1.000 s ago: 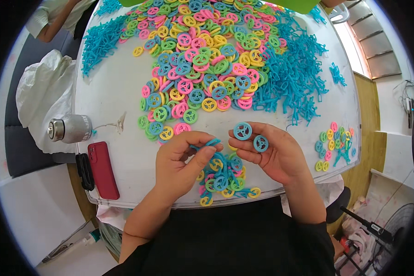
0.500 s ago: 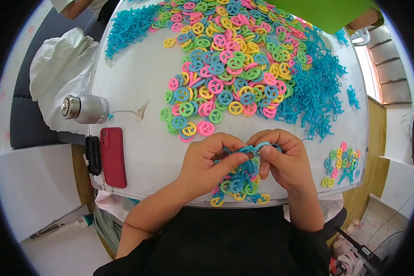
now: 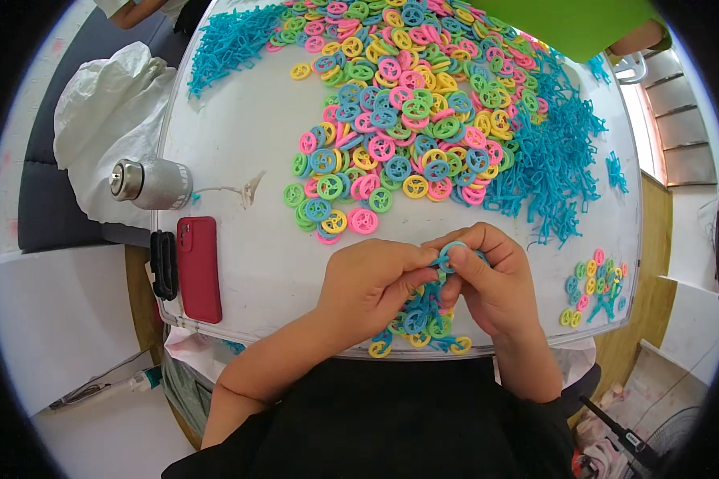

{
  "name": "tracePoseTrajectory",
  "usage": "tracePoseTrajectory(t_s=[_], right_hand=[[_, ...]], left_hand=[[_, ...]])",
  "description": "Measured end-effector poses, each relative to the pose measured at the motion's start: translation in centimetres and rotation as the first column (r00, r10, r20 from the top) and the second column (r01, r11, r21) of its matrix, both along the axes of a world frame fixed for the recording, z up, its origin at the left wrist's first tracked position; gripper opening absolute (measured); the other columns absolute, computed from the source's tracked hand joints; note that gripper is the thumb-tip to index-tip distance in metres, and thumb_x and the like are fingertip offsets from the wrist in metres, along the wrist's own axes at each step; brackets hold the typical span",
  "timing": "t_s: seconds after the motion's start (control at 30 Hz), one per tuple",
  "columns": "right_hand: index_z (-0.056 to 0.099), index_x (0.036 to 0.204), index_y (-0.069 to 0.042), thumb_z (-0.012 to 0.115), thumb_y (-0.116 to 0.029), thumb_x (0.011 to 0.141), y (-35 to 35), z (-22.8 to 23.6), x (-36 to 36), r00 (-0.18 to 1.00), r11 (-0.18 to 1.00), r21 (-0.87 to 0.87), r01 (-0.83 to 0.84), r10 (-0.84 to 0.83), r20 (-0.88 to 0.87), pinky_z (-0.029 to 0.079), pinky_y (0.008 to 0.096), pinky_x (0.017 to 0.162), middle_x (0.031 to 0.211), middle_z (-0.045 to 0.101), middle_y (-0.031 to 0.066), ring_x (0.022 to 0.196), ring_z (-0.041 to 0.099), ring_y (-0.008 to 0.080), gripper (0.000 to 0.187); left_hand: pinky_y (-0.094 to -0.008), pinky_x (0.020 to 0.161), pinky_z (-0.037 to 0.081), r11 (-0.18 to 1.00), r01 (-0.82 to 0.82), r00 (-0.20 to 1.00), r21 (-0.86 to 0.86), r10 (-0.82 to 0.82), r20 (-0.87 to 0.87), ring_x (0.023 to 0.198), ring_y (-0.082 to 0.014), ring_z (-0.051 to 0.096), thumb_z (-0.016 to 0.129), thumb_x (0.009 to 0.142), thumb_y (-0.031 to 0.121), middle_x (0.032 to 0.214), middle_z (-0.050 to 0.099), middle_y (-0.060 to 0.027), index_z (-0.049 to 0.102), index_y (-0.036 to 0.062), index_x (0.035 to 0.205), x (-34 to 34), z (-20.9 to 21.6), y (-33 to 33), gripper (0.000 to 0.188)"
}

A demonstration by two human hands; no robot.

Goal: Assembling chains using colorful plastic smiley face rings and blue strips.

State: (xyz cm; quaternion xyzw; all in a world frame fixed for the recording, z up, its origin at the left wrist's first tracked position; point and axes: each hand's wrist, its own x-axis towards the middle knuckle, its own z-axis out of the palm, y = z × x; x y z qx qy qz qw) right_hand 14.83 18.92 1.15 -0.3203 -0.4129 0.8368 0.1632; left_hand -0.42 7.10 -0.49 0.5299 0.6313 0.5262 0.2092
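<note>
- Blue wheel (image 3: 446, 251), head view: located above the near part of the table (image 3: 232, 136), between the fingertips of both hands.
- Right hand (image 3: 497, 279): closed in a pinch; thumb on the face of the blue wheel, fingers behind it.
- Left hand (image 3: 367, 281): closed in a pinch; thumb and forefinger grip a blue clip (image 3: 437, 262), mostly hidden, at the left side of the blue wheel.
- Mixed pile (image 3: 415, 321): below the hands, near the table's front edge; partly covered by the hands.
- Wheel heap (image 3: 407, 120): beyond the hands; pink, green, yellow and blue.
- Clip heap (image 3: 547, 152): right of the wheel heap, touching it.
- Small group (image 3: 591, 285): wheels and clips near the table's right edge.
- Phone (image 3: 200, 270): red, at the table's left edge; flask (image 3: 160, 184) beyond it.
- Green shirt (image 3: 571, 24): worn by a person at the table's far side.
</note>
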Motion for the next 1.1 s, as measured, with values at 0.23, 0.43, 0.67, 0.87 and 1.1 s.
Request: tracePoseTrajectory(t_s=[0.23,0.43,0.67,0.87,1.1], right_hand=[[0.063,0.113,0.004,0.061,-0.004,0.097,0.0,1.2,0.2,0.982,0.829,0.548,-0.109,0.005,0.188,0.054,0.0248,0.057,0.091,0.068,0.0098,0.066,0.067,0.013,0.018],[0.062,0.127,0.002,0.065,-0.002,0.092,-1.2,0.2,0.6,0.995,0.862,0.507,0.007,-0.055,0.08,0.052,0.0234,0.056,0.088,0.065,0.0078,0.065,0.066,0.0123,0.035],[0.063,0.127,0.0,0.069,0.002,0.086,-1.0,0.8,1.3,0.99,0.644,0.752,-0.143,0.081,0.119,0.048,0.0239,0.056,0.09,0.066,0.006,0.062,0.061,0.0104,0.042],[0.067,0.12,-0.002,0.073,-0.004,0.084,0.1,1.2,0.2,0.985,0.124,0.978,-0.165,0.06,0.159,0.046,0.025,0.052,0.078,0.066,0.0049,0.054,0.058,0.0093,0.036],[0.059,0.131,0.001,0.07,-0.005,0.088,-0.4,1.8,1.6,0.987,0.988,-0.072,-0.133,0.139,0.08,0.044,0.0213,0.047,0.079,0.067,0.0093,0.045,0.053,0.01,0.044]], left_hand=[[-0.0316,0.065,0.052,0.995,0.103,0.978,0.009,-0.1,-0.182,0.075,-0.0236,0.069,0.081,0.076,0.004,0.085,0.072,-0.0081,0.069,0.0062,0.095,-0.7,0.5,0.1,0.022],[-0.0306,0.073,0.055,0.992,0.121,0.985,0.018,-0.122,0.124,0.082,-0.0213,0.07,0.078,0.079,-0.002,0.091,0.071,-0.0105,0.068,0.0017,0.096,-1.1,0.1,0.0,0.021],[-0.0296,0.08,0.056,0.988,0.153,0.949,-0.029,-0.138,0.285,0.088,-0.0158,0.068,0.076,0.083,-0.004,0.094,0.07,-0.0109,0.068,-0.0019,0.098,-0.7,0.6,-0.7,0.017],[-0.0295,0.081,0.056,0.992,0.091,0.861,-0.084,-0.036,0.508,0.088,-0.0155,0.069,0.076,0.084,-0.003,0.095,0.07,-0.0107,0.067,-0.0027,0.098,0.1,0.0,-0.7,0.016],[-0.029,0.075,0.056,0.988,0.091,0.996,0.127,-0.09,-0.02,0.084,-0.0143,0.069,0.076,0.084,-0.001,0.089,0.071,-0.01,0.069,0.0003,0.096,-0.8,0.4,-0.1,0.013]])
